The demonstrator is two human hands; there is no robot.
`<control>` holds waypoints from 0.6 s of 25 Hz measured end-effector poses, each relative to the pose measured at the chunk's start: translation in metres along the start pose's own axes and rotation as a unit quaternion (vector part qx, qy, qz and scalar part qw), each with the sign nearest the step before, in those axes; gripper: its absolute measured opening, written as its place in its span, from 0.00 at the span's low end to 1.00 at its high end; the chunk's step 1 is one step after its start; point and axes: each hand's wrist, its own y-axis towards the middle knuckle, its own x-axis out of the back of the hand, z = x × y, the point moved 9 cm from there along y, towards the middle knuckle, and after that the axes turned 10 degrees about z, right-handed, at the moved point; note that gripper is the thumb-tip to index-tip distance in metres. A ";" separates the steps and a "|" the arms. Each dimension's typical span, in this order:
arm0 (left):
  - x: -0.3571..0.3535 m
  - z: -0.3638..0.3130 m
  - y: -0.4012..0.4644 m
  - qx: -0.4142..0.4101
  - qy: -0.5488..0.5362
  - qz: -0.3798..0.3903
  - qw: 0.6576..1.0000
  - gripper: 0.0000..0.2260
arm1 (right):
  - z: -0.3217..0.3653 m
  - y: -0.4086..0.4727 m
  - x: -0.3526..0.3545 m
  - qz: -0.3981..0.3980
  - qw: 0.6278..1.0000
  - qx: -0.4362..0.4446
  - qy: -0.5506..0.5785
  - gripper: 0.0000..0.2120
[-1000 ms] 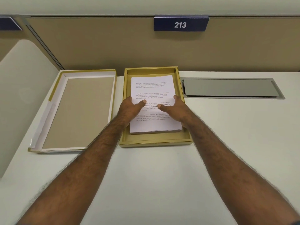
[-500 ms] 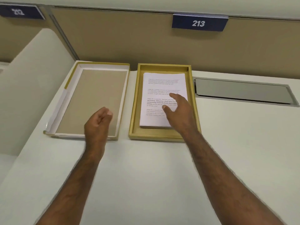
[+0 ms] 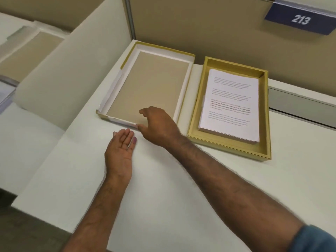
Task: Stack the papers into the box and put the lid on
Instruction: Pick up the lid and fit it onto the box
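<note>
A gold box sits on the white desk at the right, holding a neat stack of printed papers. Its lid lies upside down to the left, brown inside with white walls, flat on the desk. My right hand reaches across to the lid's near rim, fingers curled over the inside and thumb against the outer edge. Palm up with its fingers apart, my left hand rests just in front of that same rim, holding nothing.
A cream divider panel stands left of the lid. The tan back wall carries a blue sign 213. A grey cable flap is set in the desk right of the box. A neighbouring desk lies beyond the divider.
My right hand left the papers and crossed over to the lid's near rim. My left hand dropped in front of the lid and turned palm up. The view swung left.
</note>
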 end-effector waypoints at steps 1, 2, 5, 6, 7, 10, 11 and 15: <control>0.006 -0.003 -0.003 -0.001 -0.002 0.004 1.000 0.16 | 0.008 0.007 -0.015 0.025 0.999 -0.003 -0.024 0.26; 0.013 -0.007 -0.006 -0.002 0.000 0.006 1.000 0.17 | 0.016 0.010 -0.030 0.044 0.998 -0.009 -0.044 0.24; 0.044 -0.015 -0.021 0.008 0.016 0.004 1.000 0.18 | 0.033 0.009 -0.071 0.069 0.995 -0.028 -0.071 0.18; 0.056 -0.017 -0.027 0.015 0.021 -0.001 1.000 0.18 | 0.039 0.007 -0.082 0.070 0.995 -0.027 -0.072 0.17; 0.067 -0.018 -0.032 0.023 0.018 -0.006 1.000 0.18 | 0.044 0.006 -0.093 0.072 0.995 -0.024 -0.067 0.16; 0.098 -0.021 -0.046 0.048 -0.039 -0.030 0.998 0.19 | 0.068 0.004 -0.116 0.067 0.997 -0.004 -0.028 0.16; 0.107 -0.022 -0.049 0.058 -0.056 -0.037 0.996 0.20 | 0.080 0.002 -0.120 0.053 0.999 0.005 -0.006 0.16; 0.129 -0.022 -0.062 0.114 -0.078 -0.025 0.990 0.22 | 0.123 -0.015 -0.114 -0.071 0.987 0.060 0.130 0.13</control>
